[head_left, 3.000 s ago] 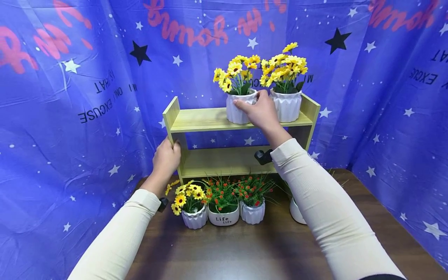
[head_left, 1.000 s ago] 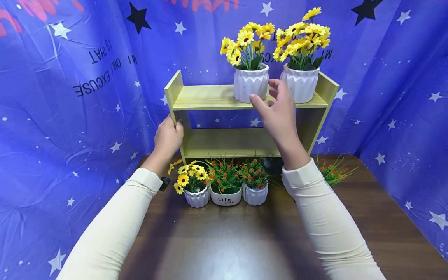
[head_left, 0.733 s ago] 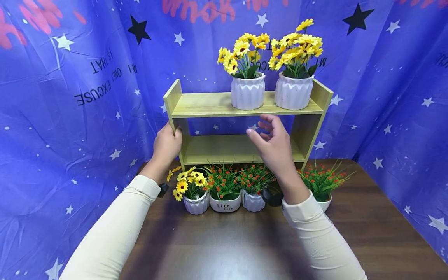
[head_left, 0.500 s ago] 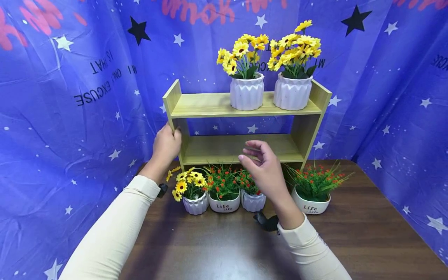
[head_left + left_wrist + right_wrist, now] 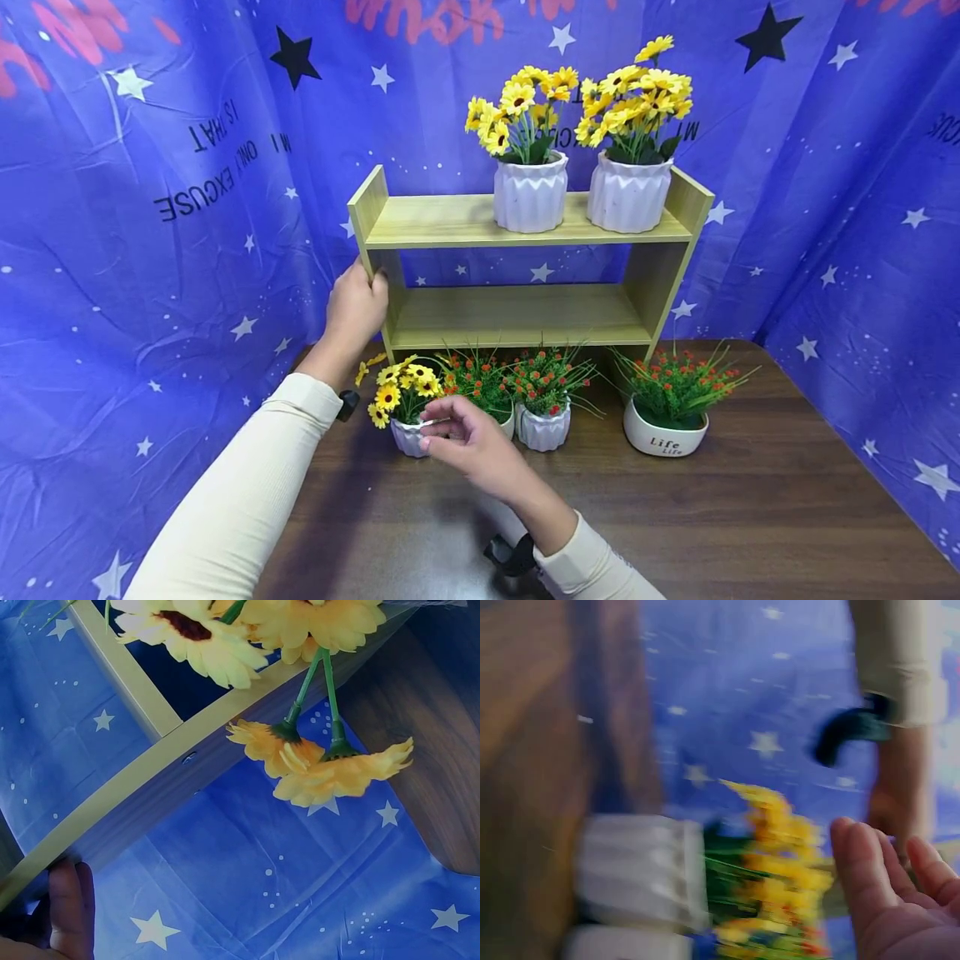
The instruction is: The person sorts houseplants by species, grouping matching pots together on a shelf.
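Two yellow-flowered pots stand on the top board of the shelf, at its middle and right end. My left hand grips the shelf's left side. My right hand, fingers loosely bent, holds nothing near the flowerpot in front of the shelf's left end.

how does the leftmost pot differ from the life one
The leftmost pot is ridged; the Life pot is smooth and lettered. The leftmost pot holds yellow flowers, the Life pot a grassy red-flowering plant. In the head view, the right hand partly covers the leftmost pot; the Life pot shows whole. Both are whitish and upright on the table.
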`<action>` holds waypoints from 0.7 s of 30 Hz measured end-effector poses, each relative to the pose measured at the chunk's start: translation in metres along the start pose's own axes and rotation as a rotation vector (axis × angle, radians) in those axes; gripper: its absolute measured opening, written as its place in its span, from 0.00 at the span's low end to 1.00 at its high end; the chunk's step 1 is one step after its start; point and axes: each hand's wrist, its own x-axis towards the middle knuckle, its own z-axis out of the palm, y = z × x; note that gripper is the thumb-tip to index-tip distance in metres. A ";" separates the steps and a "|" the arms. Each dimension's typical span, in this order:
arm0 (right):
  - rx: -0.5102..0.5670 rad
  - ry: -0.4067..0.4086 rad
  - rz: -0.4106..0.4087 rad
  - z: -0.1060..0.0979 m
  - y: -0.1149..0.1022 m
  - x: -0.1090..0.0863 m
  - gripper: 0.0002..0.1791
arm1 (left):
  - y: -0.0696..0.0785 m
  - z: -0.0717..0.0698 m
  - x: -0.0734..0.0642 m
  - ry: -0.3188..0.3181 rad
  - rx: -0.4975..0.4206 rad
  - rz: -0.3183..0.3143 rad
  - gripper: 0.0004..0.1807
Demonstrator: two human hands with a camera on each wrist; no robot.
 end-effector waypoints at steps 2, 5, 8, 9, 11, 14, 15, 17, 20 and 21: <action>-0.012 -0.014 0.046 0.008 0.014 0.002 0.21 | 0.001 -0.001 0.002 0.006 -0.001 0.005 0.15; -0.065 0.036 0.075 0.014 0.034 0.006 0.21 | 0.004 -0.001 0.005 0.015 -0.005 0.018 0.16; -0.127 0.108 0.084 0.015 0.050 0.006 0.23 | 0.006 0.000 0.006 0.006 -0.005 0.026 0.16; -0.156 0.125 0.085 0.014 0.055 0.005 0.25 | 0.006 0.001 0.006 0.005 -0.006 0.024 0.16; -0.220 0.142 0.106 0.013 0.062 0.004 0.28 | 0.006 0.002 0.006 -0.001 -0.008 0.019 0.16; -0.304 0.137 0.132 0.012 0.072 0.003 0.32 | 0.005 0.002 0.004 -0.002 -0.012 0.010 0.15; -0.318 0.131 0.143 0.012 0.075 0.003 0.34 | 0.005 0.002 0.004 -0.005 -0.011 0.007 0.15; -0.334 0.127 0.160 0.014 0.081 0.002 0.35 | 0.004 0.001 0.002 -0.008 -0.005 0.001 0.16; -0.341 0.139 0.165 0.018 0.086 0.003 0.36 | 0.002 0.000 0.000 -0.010 -0.002 -0.011 0.16; -0.347 0.146 0.166 0.019 0.087 0.004 0.37 | 0.001 0.000 0.000 -0.010 -0.002 -0.013 0.15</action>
